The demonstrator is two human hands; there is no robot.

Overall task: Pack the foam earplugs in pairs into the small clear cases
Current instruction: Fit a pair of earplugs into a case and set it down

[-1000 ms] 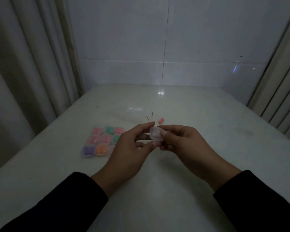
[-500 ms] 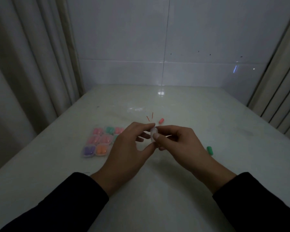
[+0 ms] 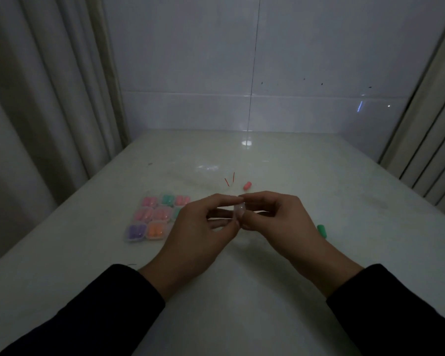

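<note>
Above a pale glossy table (image 3: pixel 242 291), a left hand (image 3: pixel 198 227) and right hand (image 3: pixel 280 222) both pinch one small clear plastic case (image 3: pixel 239 210) between thumbs and fingertips. Filled cases of coloured earplugs (image 3: pixel 154 217) lie grouped to the left; a loose pink foam earplug (image 3: pixel 247 186) lies beyond, a green foam earplug (image 3: pixel 322 231) to the right.

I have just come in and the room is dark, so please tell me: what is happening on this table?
A person holds a small clear case above the table, pinched between the left hand and right hand. Filled cases sit grouped at the left. One pink earplug and one green earplug lie loose.
</note>
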